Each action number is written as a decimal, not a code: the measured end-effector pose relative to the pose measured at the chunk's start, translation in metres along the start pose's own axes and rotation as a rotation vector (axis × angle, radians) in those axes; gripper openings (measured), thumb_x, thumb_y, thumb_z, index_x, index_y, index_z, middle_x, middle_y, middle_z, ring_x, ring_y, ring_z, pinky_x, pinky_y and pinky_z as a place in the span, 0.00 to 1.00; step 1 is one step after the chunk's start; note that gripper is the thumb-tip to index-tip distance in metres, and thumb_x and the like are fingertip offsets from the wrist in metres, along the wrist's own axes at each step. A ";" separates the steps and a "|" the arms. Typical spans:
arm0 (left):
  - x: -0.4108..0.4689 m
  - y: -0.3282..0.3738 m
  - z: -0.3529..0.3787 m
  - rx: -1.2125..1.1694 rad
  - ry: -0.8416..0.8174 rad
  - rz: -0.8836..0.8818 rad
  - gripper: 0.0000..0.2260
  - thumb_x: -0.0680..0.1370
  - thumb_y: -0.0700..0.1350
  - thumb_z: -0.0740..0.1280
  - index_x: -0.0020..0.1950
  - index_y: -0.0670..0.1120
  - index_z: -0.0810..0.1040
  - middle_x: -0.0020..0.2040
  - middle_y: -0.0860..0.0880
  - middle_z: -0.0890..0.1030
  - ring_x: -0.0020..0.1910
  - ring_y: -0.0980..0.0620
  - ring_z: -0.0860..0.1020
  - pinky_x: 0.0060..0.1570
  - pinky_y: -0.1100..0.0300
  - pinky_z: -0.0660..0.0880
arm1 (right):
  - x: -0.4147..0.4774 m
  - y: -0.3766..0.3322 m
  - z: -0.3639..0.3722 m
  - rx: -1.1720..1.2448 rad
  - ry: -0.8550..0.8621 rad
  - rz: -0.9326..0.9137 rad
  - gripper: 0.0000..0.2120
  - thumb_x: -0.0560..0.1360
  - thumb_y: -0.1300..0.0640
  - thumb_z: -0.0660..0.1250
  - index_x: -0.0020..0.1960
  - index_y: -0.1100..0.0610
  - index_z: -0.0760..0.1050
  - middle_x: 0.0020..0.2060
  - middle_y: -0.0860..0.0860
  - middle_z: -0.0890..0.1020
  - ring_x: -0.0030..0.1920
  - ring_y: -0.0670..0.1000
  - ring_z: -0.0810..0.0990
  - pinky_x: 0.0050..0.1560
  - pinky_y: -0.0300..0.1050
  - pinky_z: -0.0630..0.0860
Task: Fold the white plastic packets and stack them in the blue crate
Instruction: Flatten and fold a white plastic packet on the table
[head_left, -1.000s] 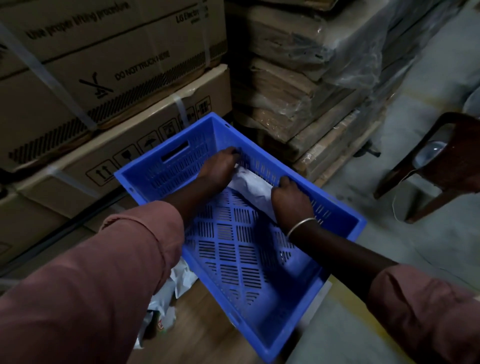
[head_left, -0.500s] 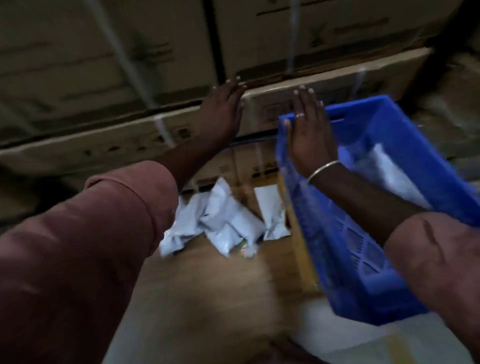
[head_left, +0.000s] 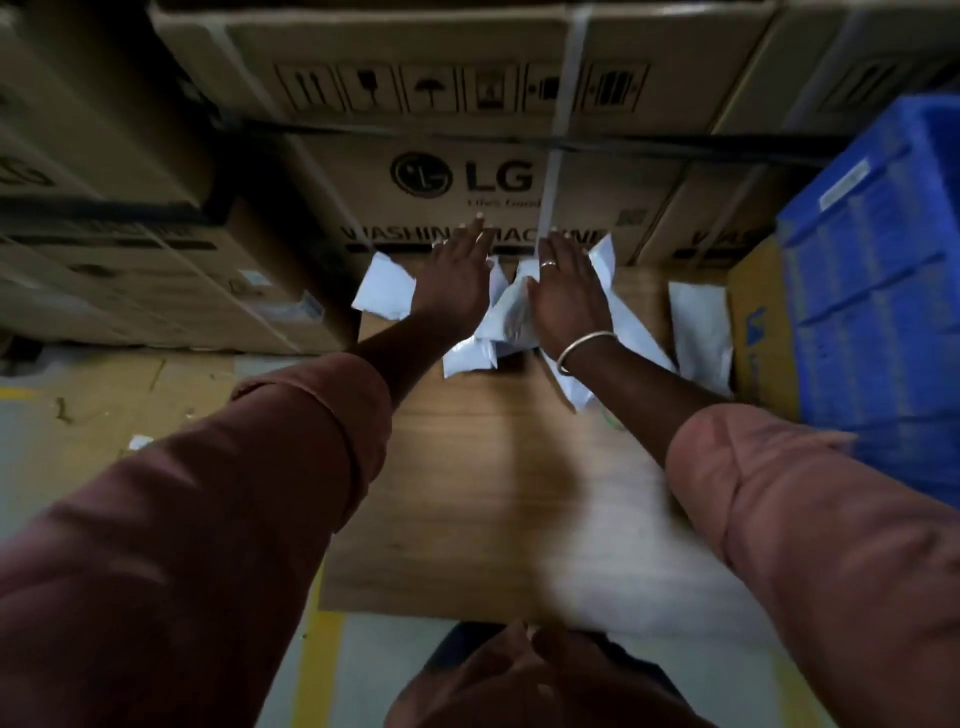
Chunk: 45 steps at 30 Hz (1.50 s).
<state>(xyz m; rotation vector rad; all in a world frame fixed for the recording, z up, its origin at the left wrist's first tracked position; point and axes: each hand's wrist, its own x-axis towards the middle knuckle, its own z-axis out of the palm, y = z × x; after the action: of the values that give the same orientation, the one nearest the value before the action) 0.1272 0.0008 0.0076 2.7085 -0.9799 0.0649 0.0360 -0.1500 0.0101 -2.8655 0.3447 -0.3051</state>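
Left hand (head_left: 457, 283), right hand (head_left: 566, 293) onto packets (head_left: 384, 286)

Shows a wood-grain counter (head_left: 493, 493). Bears a crumpled heap of white plastic packets (head_left: 506, 317) at its far edge, overlapping one another, and a single packet (head_left: 698, 332) lying flat to the right, apart from the heap.

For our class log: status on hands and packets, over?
Left hand and right hand open, over white packets. Blue crate at right. Nothing blocking seen.
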 end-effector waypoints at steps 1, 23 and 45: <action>-0.008 -0.002 0.015 -0.025 -0.038 0.004 0.24 0.82 0.43 0.54 0.78 0.41 0.65 0.79 0.41 0.66 0.76 0.41 0.68 0.73 0.42 0.67 | -0.011 -0.001 0.011 0.021 -0.042 0.027 0.24 0.80 0.58 0.61 0.73 0.66 0.66 0.71 0.63 0.71 0.72 0.62 0.69 0.74 0.53 0.64; -0.114 0.038 0.057 -0.267 0.099 -0.082 0.22 0.81 0.44 0.52 0.72 0.40 0.73 0.69 0.41 0.77 0.69 0.41 0.75 0.68 0.48 0.72 | -0.186 0.041 0.046 1.174 -0.240 0.982 0.12 0.75 0.72 0.62 0.55 0.59 0.73 0.39 0.51 0.78 0.34 0.46 0.75 0.32 0.34 0.74; -0.307 0.143 0.168 -0.231 -0.173 -0.180 0.24 0.86 0.49 0.49 0.81 0.44 0.60 0.82 0.45 0.60 0.82 0.47 0.56 0.78 0.42 0.58 | -0.313 0.056 0.086 0.057 -0.365 -0.128 0.27 0.83 0.53 0.53 0.80 0.58 0.55 0.81 0.53 0.55 0.81 0.53 0.50 0.80 0.56 0.49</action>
<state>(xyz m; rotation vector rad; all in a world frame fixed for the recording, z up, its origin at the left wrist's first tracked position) -0.2080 0.0426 -0.1617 2.6048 -0.7313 -0.3021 -0.2531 -0.1044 -0.1416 -2.8138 0.0816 0.1847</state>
